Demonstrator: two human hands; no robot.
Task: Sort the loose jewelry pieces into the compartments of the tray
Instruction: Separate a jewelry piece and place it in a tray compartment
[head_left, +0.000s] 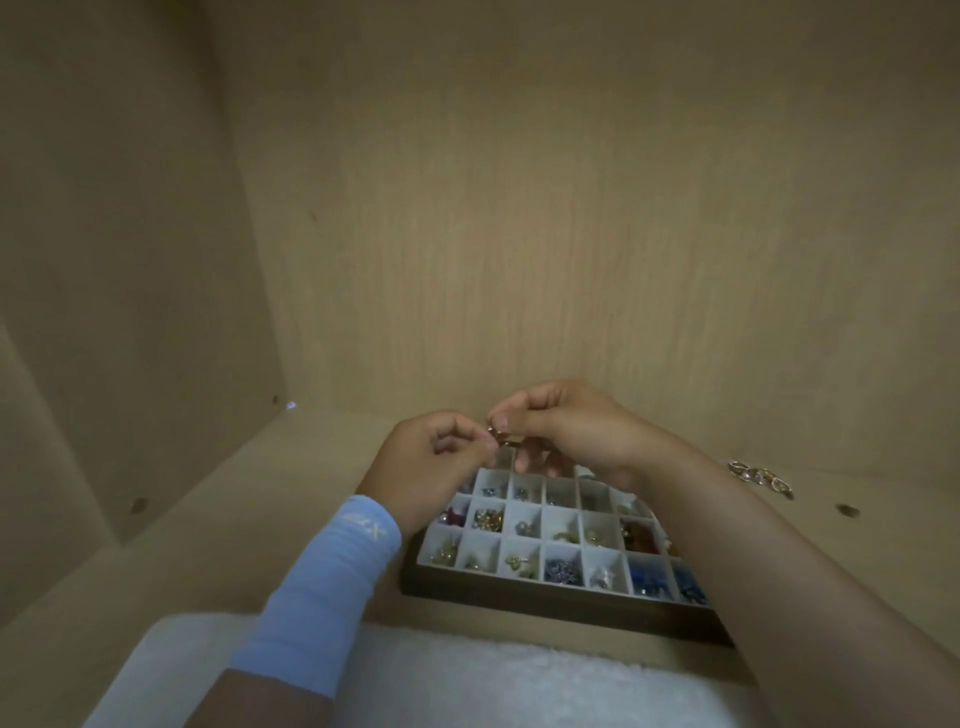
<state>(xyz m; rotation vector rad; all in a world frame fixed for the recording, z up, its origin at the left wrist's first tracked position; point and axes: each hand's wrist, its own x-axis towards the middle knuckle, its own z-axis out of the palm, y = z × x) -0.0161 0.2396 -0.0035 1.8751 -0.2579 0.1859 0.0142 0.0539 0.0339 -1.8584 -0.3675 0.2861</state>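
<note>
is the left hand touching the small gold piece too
Touching. In the head view, the left hand and the right hand both pinch the small gold piece at their fingertips, above the tray.

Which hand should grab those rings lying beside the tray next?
Probably the right hand. The rings lie past the right side of the tray, on that hand's side. The left hand would have to cross over the tray. Both hands pinch a small gold piece, so that goes down first.

Matt wood-grain shelf (260, 519); dark wooden tray (519, 597); shiny metal rings (761, 475); fluffy white cloth (467, 686).
</note>
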